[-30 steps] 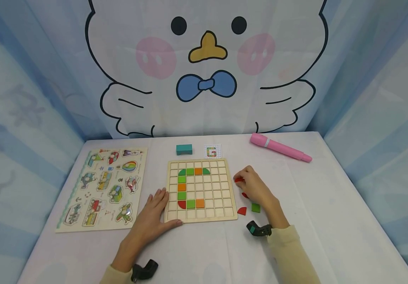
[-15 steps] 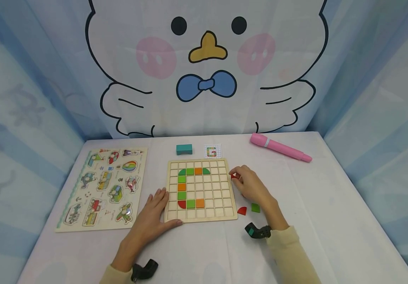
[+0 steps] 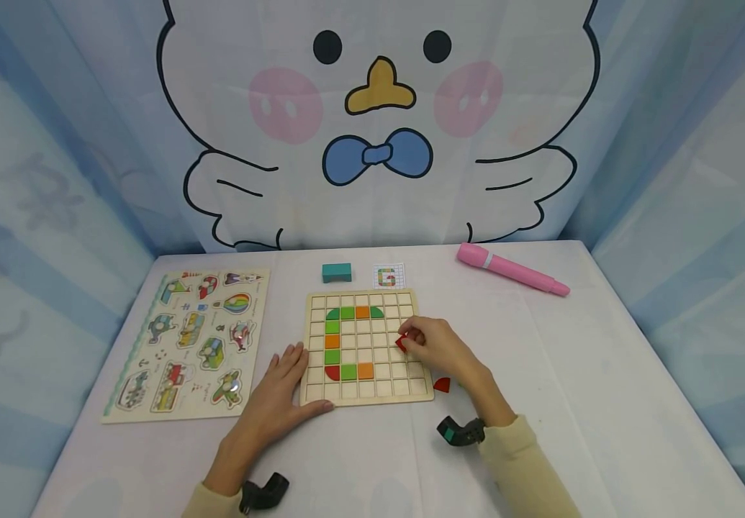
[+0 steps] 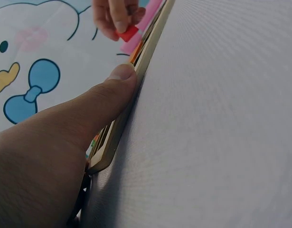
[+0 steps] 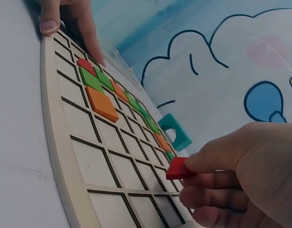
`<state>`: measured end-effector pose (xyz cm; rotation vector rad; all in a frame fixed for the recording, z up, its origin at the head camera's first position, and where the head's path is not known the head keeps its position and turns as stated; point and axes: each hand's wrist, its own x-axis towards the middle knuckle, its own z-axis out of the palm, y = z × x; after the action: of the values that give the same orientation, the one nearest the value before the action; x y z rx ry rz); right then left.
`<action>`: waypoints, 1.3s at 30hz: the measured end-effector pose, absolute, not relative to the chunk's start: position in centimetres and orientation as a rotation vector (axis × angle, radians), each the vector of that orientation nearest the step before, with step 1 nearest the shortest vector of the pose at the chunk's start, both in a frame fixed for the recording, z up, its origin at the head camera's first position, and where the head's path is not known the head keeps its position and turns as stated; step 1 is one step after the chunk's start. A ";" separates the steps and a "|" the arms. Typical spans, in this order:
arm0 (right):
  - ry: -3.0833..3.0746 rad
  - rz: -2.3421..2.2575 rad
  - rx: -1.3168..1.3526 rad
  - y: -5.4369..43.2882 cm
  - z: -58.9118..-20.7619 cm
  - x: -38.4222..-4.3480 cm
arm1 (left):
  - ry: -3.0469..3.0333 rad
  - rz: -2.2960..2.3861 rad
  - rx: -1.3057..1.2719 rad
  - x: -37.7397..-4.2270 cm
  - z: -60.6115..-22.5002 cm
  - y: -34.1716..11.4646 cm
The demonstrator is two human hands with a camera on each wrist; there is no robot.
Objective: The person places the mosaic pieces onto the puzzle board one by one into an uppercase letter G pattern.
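Note:
My left hand (image 3: 275,388) rests at the left edge of a wooden grid board (image 3: 378,401), its thumb along the near rim. Over the board's right side, my right hand (image 3: 443,349) pinches a small red tile (image 3: 401,343) between thumb and fingers. The right wrist view shows that red tile (image 5: 176,168) held above bare squares. Green, orange and red tiles on the grid form a C-like outline, including an orange tile (image 3: 365,371) at its lower end. A loose red quarter-round tile (image 3: 442,385) lies beside the board's right edge, below my right hand.
A printed picture puzzle board (image 3: 184,345) lies to the left. Behind the grid board are a teal block (image 3: 336,273) and a small pattern card (image 3: 388,276). A pink marker-shaped object (image 3: 513,269) lies at the back right, before a printed curtain.
My right hand has moved left from beside the board to over its right columns, carrying the red tile. The loose green tile is now hidden behind it. My left hand stays put.

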<state>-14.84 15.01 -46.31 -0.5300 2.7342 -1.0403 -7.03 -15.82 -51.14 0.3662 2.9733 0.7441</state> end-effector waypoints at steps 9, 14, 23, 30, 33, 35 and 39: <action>2.572 -1.041 -0.708 14.4 -46.6 -14.4 | 2.989 0.741 0.379 -7.0 -51.1 -15.8; 2.526 -1.027 -0.755 13.8 -47.0 -14.2 | 2.989 0.748 0.386 -7.0 -51.2 -15.8; 2.518 -1.009 -0.729 13.3 -47.2 -13.9 | 2.986 0.739 0.387 -7.1 -51.1 -15.8; 2.546 -0.965 -0.762 13.0 -47.2 -13.8 | 2.982 0.736 0.379 -7.1 -51.1 -15.8; 2.569 -0.936 -0.770 12.8 -47.4 -13.8 | 2.976 0.732 0.373 -7.1 -51.1 -15.8; 2.582 -0.921 -0.777 12.7 -47.5 -13.7 | 2.973 0.733 0.371 -7.1 -51.1 -15.8; 2.610 -0.905 -0.793 12.5 -47.7 -13.6 | 2.973 0.746 0.371 -7.0 -50.9 -15.7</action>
<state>-13.57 12.53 -47.66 -0.7930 2.6100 -0.9047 -6.98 -15.72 -50.90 0.3708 2.9731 0.7457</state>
